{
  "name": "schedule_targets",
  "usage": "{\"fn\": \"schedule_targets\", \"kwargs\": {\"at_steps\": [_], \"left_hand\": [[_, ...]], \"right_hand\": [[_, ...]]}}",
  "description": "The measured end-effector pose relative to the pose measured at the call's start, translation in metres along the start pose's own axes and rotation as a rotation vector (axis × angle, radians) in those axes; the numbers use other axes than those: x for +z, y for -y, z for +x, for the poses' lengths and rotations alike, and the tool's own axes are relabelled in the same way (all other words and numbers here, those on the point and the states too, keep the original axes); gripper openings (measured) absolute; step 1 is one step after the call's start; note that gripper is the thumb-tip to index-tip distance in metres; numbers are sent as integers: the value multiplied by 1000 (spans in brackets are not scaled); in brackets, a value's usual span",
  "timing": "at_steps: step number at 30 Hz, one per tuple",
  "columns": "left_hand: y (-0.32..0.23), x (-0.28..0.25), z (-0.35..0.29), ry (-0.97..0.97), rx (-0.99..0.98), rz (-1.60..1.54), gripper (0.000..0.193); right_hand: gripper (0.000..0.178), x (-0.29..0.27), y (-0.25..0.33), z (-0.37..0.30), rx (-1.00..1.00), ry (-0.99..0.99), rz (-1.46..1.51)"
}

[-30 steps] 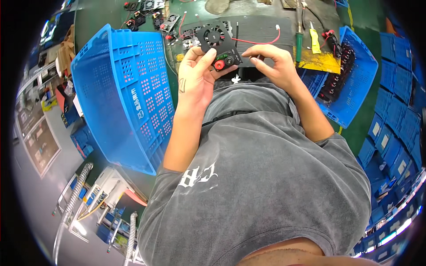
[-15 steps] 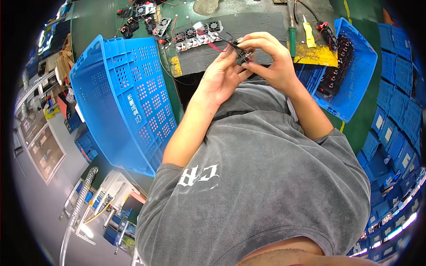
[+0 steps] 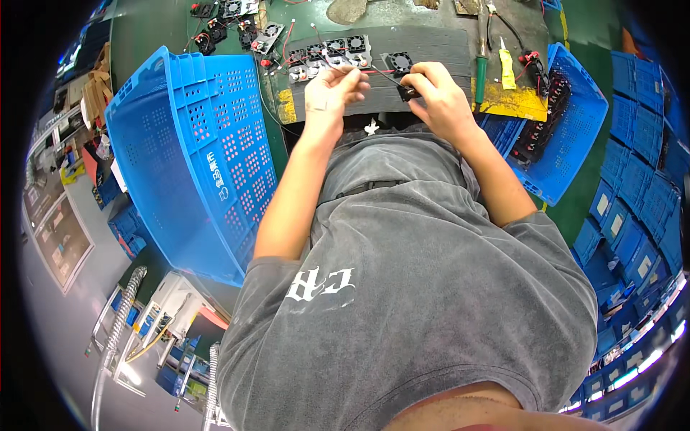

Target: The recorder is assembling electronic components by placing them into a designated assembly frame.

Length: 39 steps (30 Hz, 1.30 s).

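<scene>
My left hand [image 3: 330, 99] is raised over the dark grey board, thumb and fingertips brought together at the end of a thin red wire [image 3: 379, 72]. That wire leads right to a small black cooling fan [image 3: 397, 62] lying on the board. My right hand [image 3: 444, 104] closes its thumb and fingers on a small black part [image 3: 409, 93] at the board's near edge. The fingers cover much of this part, and a dark wire runs toward it. Behind my left hand a row of several black fans [image 3: 336, 49] stands beside white-and-red pieces [image 3: 309, 72].
A big blue crate [image 3: 190, 93] stands left of the bench. Another blue crate [image 3: 578, 136], at the right, holds black parts. A green-handled soldering iron [image 3: 481, 79] and a yellow tube [image 3: 507, 70] lie at the right. More fans and wires [image 3: 241, 29] are at the far left.
My hands were together around a black part with wires; they have moved apart, the left one leftward. The single fan on the board and the row of fans show more fully.
</scene>
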<state>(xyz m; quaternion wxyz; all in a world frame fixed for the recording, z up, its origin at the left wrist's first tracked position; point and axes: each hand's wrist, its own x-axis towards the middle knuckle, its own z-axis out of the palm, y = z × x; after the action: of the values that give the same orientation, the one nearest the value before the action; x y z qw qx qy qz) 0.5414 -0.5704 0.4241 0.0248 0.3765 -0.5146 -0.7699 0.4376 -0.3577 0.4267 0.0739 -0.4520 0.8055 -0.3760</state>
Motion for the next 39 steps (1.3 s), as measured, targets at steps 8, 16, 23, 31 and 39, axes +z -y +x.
{"fn": "schedule_targets", "kwargs": {"at_steps": [8,16,23,31,39], "left_hand": [[6,-45,94,-70,12,102,32],[14,-52,135,-89,112,279,23],[18,-62,159,-249,357,752,22],[23,-75,169,-304,534,919,18],[28,-78,171,-347,541,994,16]], "right_hand": [[43,54,-42,26,19,-38,-53],[42,84,-63,44,46,62,-203],[46,110,-61,53,107,79,-237],[48,122,-55,65,138,128,-259],[47,120,-54,71,122,190,-340]]}}
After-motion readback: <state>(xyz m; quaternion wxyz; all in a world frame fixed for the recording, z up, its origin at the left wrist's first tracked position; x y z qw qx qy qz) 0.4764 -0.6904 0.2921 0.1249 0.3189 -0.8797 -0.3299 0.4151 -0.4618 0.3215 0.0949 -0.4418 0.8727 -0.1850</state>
